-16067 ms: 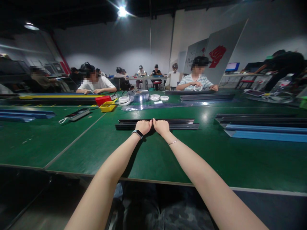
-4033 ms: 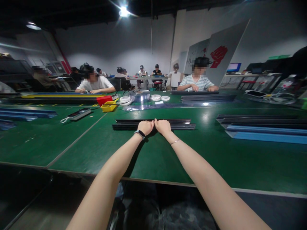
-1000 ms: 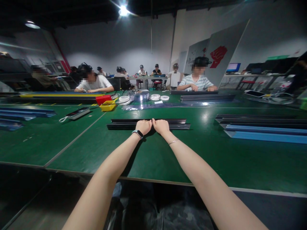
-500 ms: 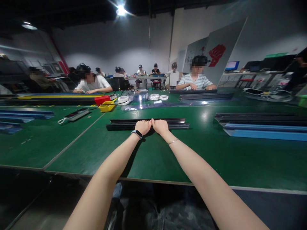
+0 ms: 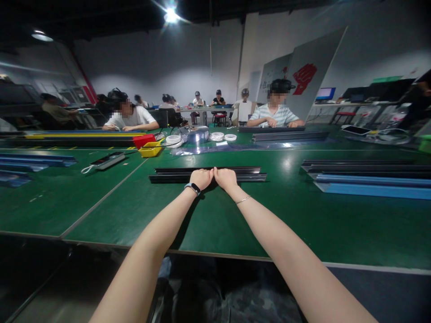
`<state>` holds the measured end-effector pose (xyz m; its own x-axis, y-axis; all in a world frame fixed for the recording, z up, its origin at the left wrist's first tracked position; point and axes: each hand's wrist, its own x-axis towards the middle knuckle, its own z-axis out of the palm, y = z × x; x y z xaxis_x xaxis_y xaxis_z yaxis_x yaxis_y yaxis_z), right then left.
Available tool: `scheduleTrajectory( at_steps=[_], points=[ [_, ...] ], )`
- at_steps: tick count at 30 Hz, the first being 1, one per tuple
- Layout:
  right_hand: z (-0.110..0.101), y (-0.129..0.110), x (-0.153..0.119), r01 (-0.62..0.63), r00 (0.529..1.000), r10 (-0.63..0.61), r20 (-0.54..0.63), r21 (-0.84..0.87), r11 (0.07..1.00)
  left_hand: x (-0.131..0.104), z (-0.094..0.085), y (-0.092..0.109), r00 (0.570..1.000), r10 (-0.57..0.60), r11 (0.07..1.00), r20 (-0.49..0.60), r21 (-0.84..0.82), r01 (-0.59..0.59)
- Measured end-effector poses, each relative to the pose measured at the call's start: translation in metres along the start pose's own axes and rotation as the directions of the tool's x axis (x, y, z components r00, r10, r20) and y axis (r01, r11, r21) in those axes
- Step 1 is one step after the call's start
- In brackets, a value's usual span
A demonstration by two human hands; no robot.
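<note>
Two long black profiles (image 5: 168, 179) lie side by side, lengthwise across the green table (image 5: 215, 224) in front of me. My left hand (image 5: 201, 179), with a watch on its wrist, is closed over the middle of them. Right beside it, my right hand (image 5: 226, 178), with a thin bracelet, is closed over them too. The thumbs meet between the hands. My fingertips are hidden on the far side, so I cannot tell exactly how they grip.
More black and blue profiles (image 5: 373, 186) lie at the right, and blue ones (image 5: 37, 163) at the far left. A phone-like device (image 5: 107, 160), yellow bin (image 5: 150, 150), red bin (image 5: 143, 141) and tape rolls (image 5: 216, 136) sit farther back. Two people work across the table.
</note>
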<state>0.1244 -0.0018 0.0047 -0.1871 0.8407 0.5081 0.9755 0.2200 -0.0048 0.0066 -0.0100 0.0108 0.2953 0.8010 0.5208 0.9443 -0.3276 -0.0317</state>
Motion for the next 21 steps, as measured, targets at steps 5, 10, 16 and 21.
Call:
scheduleTrajectory(
  at_steps=[5, 10, 16, 21],
  points=[
    [-0.0012, -0.0013, 0.0006, -0.041, 0.999, 0.041, 0.009, -0.007, 0.999, 0.0001, 0.0001, -0.0001, 1.0, 0.003, 1.0, -0.017, 0.001, -0.003],
    [-0.0019, -0.0007, -0.0019, -0.02, 1.0, 0.02, -0.015, 0.013, 1.0, 0.0002, 0.0004, 0.0, 0.999, 0.006, 1.0, -0.044, -0.004, -0.006],
    [-0.0019, -0.0012, -0.0017, -0.03, 0.998, 0.032, -0.045, 0.043, 0.999, 0.0002, 0.001, 0.0, 1.0, -0.007, 1.0, -0.021, 0.008, 0.007],
    [-0.0031, -0.0017, -0.0025, -0.024, 0.998, 0.026, -0.055, 0.027, 0.999, 0.0003, -0.0004, -0.0014, 0.997, 0.033, 0.999, -0.068, 0.013, -0.032]
  ],
)
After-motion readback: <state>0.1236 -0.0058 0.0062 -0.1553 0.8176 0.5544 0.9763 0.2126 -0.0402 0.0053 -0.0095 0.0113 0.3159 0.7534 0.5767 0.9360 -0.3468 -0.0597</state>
